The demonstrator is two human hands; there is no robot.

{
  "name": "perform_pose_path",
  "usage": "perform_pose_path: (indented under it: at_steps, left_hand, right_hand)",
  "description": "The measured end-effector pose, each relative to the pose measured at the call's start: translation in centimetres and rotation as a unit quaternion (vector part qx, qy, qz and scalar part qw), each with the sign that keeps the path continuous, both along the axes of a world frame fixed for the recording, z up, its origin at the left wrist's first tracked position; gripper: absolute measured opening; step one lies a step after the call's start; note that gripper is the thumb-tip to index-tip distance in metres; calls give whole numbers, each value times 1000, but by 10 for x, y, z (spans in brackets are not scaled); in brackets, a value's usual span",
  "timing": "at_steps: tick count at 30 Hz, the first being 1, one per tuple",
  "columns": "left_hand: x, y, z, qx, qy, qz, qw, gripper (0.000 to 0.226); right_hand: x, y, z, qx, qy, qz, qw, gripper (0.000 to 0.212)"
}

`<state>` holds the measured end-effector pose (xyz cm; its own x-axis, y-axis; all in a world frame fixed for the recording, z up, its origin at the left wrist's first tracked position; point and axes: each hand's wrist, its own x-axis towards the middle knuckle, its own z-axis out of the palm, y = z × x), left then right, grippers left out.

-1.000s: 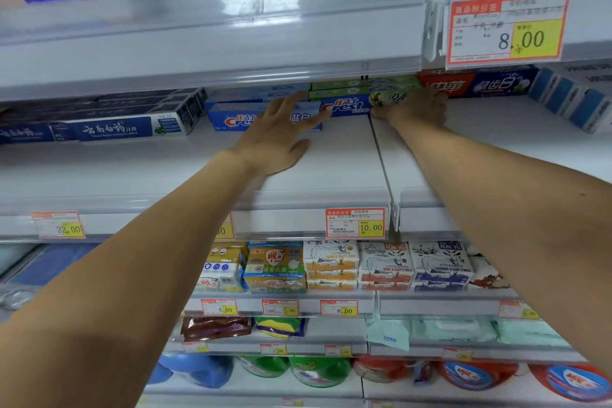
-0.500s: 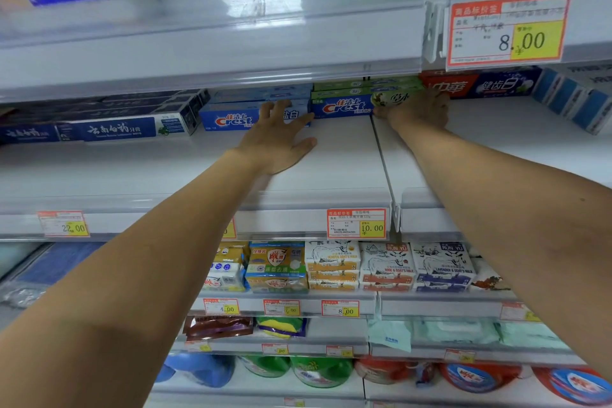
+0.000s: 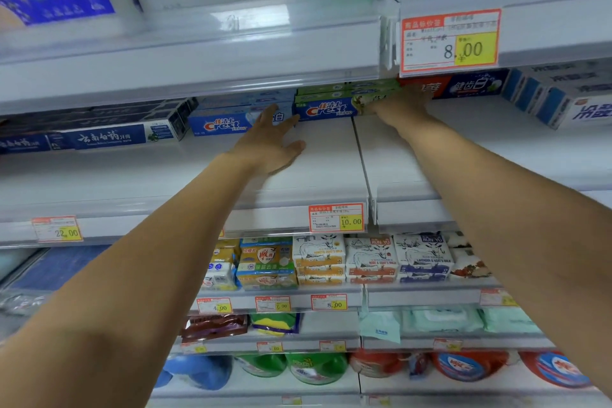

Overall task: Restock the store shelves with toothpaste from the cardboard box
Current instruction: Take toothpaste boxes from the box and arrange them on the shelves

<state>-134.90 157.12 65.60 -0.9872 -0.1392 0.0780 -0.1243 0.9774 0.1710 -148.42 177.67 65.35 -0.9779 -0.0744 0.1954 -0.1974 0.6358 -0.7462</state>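
Crest boxes [image 3: 326, 108] lengthwise along shelf [image 3: 324, 156], left hand [image 3: 270, 146] flat, right hand [image 3: 402, 104] touching

The person is wearing nothing on the arms: both forearms are showing bare up to the frame edge. The left hand [image 3: 271, 146] and right hand [image 3: 402, 104] are wearing no gloves, rings or watch.

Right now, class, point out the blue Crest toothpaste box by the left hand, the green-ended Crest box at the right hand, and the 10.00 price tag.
blue Crest toothpaste box [image 3: 221, 124], head view, printed logo.
green-ended Crest box [image 3: 326, 108], head view, front face.
10.00 price tag [image 3: 336, 217], head view, centre.
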Motion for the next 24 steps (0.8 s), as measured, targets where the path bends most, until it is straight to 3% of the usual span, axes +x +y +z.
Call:
perform_pose_path:
  at_steps: [3,6,8,12,15,20,24]
  left_hand:
    - [13,32,3,108,82,-9,991,53]
    - [48,80,1,190,194,-80,959,28]
    - [76,116,-8,257,244,-111,928,17]
    - [112,182,-35,332,270,-157,890,35]
    - [124,230,-64,367,243,-173,881,35]
    - [134,320,-146,469,80,-112,873,23]
    - [151,392,-219,490,-26,-55,870,23]
  right_hand:
    - [39,23,18,82,43,81,992,55]
    - [98,57,24,138,96,78,983,22]
    - [139,85,15,147,158,79,973,36]
    - [192,150,-13,97,187,106,972,54]
    - [209,211,-43,73,134,107,983,49]
    - [221,322,-123,95,35,103,990,35]
    - [227,406,-204,140,-99,90,981,29]
